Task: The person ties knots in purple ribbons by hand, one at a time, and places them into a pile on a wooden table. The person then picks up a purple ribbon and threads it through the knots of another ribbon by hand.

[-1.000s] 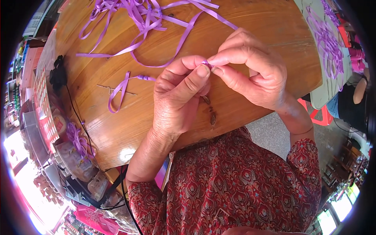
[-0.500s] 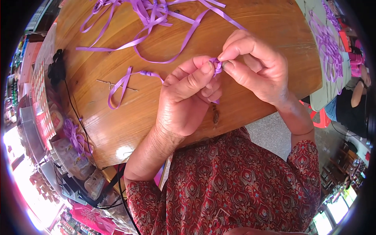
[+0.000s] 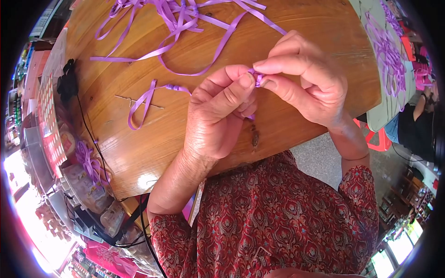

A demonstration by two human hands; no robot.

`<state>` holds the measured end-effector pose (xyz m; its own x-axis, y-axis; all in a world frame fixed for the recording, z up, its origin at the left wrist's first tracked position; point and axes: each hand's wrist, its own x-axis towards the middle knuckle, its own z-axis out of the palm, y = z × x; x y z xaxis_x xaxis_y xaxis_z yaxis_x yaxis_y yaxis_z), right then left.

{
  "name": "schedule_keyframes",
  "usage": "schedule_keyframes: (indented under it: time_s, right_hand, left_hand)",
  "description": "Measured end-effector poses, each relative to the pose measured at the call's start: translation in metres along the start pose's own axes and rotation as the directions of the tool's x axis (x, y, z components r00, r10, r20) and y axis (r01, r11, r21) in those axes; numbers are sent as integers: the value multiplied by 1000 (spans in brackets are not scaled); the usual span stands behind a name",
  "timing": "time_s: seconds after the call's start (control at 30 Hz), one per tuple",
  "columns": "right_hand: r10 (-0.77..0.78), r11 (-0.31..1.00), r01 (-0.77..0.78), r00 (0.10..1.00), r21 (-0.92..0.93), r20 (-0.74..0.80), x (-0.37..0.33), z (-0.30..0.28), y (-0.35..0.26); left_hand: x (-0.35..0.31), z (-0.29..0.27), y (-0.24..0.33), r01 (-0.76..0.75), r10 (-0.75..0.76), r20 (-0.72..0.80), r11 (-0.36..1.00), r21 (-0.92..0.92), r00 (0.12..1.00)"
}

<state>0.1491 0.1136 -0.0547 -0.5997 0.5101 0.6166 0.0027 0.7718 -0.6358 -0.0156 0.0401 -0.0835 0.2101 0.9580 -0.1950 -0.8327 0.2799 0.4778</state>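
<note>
The left hand (image 3: pixel 215 111) pinches a purple ribbon (image 3: pixel 258 80) between thumb and forefinger above the wooden table (image 3: pixel 125 160), seemingly to steady its small folded part, while the right hand (image 3: pixel 308 76), thumb and forefinger drawn narrow, holds that same part from the other side, presumably for fine control. The ribbon presents as narrow and smooth, bunched into tight little folds at the fingertips, knotting undetermined. Outward, a ribbon loop (image 3: pixel 150 95) crosses a thin bent wire (image 3: pixel 156 106), and a loose ribbon pile (image 3: pixel 174 18) lies beyond.
</note>
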Motion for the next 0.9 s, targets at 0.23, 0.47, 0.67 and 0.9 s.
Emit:
schedule_keyframes:
  time_s: [0.23,0.47,0.67,0.9]
  right_hand:
    - [98,994,-97,995,43,-3,-3,-3,-3]
    - [229,962,-226,974,156,-1,-10,-4,2]
    - [294,927,-296,955,230,40,-9,-6,2]
    - [125,986,-126,992,111,17,-1,-12,1]
  left_hand:
    - [-2,5,3,-9,5,33,994,109,999]
    - [-7,16,1,-151,200,-52,864,481,978]
    - [-8,15,0,-167,242,-60,809,563,968]
    - [-10,15,0,-175,236,-22,778,604,971]
